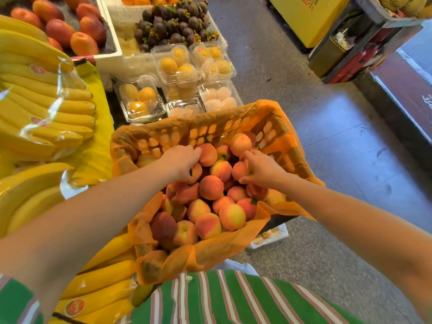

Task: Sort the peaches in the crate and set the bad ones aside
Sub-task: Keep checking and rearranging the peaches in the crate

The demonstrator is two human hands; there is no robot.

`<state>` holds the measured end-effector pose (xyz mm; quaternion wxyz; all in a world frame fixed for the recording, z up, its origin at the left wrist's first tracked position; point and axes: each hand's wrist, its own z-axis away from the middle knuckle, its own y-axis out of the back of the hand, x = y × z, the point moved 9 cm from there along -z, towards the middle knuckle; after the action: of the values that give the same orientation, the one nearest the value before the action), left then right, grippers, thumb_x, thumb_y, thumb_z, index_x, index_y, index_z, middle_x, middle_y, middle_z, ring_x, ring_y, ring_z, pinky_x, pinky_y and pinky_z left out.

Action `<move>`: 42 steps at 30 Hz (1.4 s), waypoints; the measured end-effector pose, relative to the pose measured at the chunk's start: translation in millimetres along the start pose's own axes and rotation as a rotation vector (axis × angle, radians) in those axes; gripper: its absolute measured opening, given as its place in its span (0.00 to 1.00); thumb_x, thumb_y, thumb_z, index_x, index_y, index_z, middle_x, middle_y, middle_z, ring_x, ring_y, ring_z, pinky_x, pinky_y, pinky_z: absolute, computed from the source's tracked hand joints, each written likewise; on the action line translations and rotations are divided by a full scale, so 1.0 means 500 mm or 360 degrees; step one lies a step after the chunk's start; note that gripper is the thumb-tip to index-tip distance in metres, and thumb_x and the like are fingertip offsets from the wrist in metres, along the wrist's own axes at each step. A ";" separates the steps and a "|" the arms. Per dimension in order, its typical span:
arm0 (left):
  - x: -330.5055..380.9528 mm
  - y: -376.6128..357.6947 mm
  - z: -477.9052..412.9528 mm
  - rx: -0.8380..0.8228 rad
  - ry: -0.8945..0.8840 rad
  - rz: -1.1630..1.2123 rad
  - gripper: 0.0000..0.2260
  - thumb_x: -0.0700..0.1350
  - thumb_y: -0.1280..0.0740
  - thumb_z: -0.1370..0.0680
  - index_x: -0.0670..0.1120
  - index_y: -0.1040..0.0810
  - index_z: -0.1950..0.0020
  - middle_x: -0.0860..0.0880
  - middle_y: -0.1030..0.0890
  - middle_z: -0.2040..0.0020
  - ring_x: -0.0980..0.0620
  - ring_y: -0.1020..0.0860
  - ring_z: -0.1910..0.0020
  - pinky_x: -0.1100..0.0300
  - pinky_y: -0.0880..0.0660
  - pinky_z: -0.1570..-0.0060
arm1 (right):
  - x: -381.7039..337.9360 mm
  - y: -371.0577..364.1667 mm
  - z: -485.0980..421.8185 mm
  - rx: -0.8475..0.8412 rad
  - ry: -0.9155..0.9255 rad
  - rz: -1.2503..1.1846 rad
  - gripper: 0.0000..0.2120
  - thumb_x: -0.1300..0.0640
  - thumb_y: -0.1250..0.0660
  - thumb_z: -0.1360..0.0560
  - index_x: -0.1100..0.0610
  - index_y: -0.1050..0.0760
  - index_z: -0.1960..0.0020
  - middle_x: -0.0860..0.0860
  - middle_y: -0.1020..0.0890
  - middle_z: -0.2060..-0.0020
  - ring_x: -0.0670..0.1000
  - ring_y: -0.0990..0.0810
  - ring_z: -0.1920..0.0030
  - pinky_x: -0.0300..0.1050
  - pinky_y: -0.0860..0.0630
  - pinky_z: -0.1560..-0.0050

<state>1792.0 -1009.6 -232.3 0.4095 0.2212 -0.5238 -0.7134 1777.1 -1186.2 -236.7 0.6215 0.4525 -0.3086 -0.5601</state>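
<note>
**Both hands down among the peaches**

The crate (272, 127), lined with orange paper (210, 251), stands in front of the person, just right of the bananas (46, 106); the peaches (211, 187) lie heaped inside it. The left hand (181, 162) reaches into the far left part of the heap; its fingers are curled down round a half-hidden peach (196, 172), and the forefinger touches the next fruit beyond. The right hand (259, 169) is in the far right part; it holds a round peach (239, 170) between fingers above and thumb below; whether that fruit is lifted clear of its neighbours cannot be told. A dark peach (163, 226), brownish-red, sits near the crate's near left corner. Beyond the crate lie clear boxes (176, 64) of yellow fruit and a pile of mangosteens (173, 24); a green striped shirt (233, 298) shows at the bottom edge.
</note>
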 end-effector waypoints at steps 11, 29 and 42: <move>-0.016 0.007 -0.010 0.0002 0.0225 -0.0147 0.35 0.57 0.25 0.33 0.43 0.35 0.35 0.44 0.26 0.44 0.44 0.25 0.46 0.55 0.27 0.61 | 0.004 0.005 -0.003 -0.0050 0.0038 -0.0024 0.30 0.42 0.27 0.32 0.51 0.32 0.35 0.53 0.25 0.44 0.54 0.24 0.45 0.51 0.24 0.49; -0.035 -0.007 -0.007 0.0043 0.0331 0.0235 0.29 0.55 0.28 0.31 0.42 0.33 0.36 0.41 0.28 0.42 0.41 0.26 0.43 0.52 0.27 0.54 | 0.049 0.060 -0.089 0.0228 -0.0079 -0.0460 0.31 0.44 0.27 0.30 0.52 0.34 0.33 0.56 0.23 0.42 0.57 0.25 0.42 0.50 0.27 0.45; -0.013 0.037 0.008 0.0251 0.0187 -0.0330 0.13 0.47 0.36 0.24 0.42 0.25 0.42 0.43 0.27 0.42 0.43 0.31 0.42 0.52 0.32 0.46 | -0.041 0.073 -0.066 0.0126 0.0534 -0.0333 0.25 0.49 0.26 0.31 0.50 0.30 0.36 0.53 0.26 0.44 0.52 0.27 0.43 0.49 0.28 0.42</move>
<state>1799.1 -1004.3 -214.4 0.3450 0.3470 -0.5278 -0.6942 1818.2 -1160.6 -214.1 0.5843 0.5932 -0.1739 -0.5258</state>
